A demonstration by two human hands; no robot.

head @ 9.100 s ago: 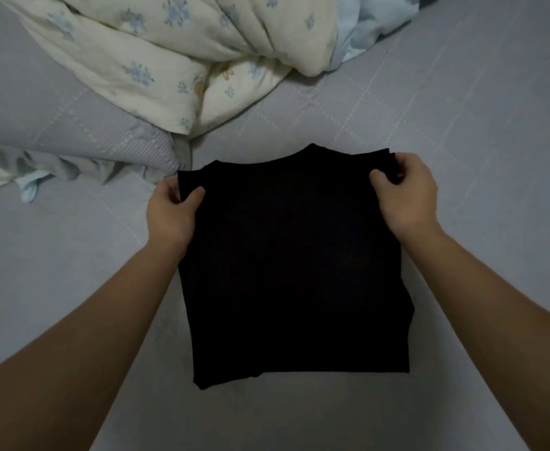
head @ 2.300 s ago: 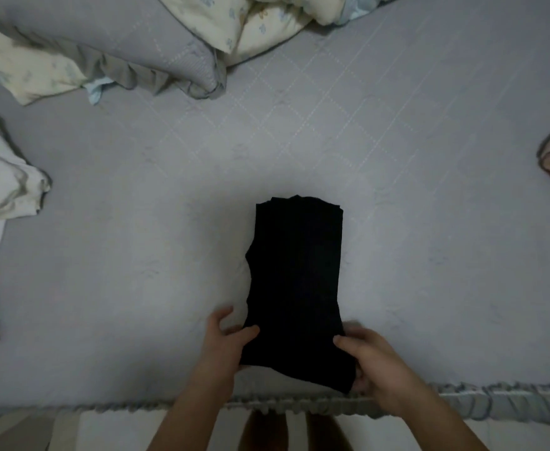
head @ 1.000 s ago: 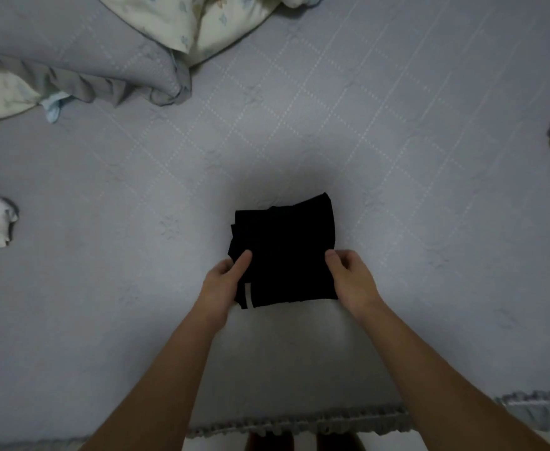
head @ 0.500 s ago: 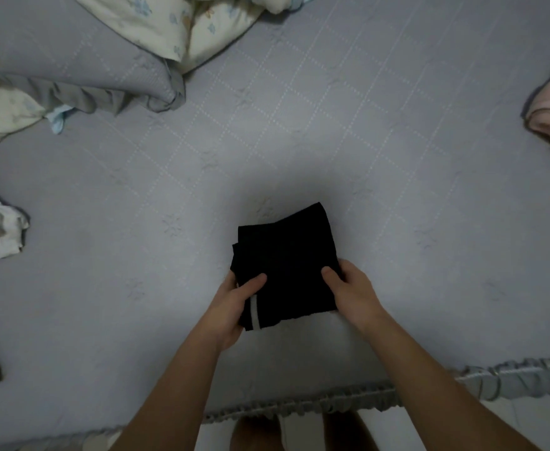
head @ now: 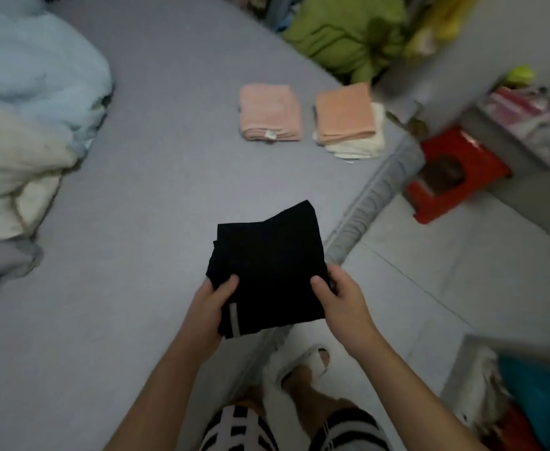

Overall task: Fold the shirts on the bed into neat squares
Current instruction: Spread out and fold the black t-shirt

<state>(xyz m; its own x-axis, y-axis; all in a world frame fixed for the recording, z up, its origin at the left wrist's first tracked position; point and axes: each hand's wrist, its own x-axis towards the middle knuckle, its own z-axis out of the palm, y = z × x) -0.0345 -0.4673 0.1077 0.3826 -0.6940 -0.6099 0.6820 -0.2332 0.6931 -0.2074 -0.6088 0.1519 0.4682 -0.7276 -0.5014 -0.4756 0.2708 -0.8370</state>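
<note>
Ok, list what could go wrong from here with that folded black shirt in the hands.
1. The black shirt is gripped only at its near corners by the left hand and right hand; the loose far layers could slip open.
2. It is held near the bed edge, so a slip might drop it to the floor.
3. Set down carelessly, it could disturb the pink stack or orange stack.
</note>
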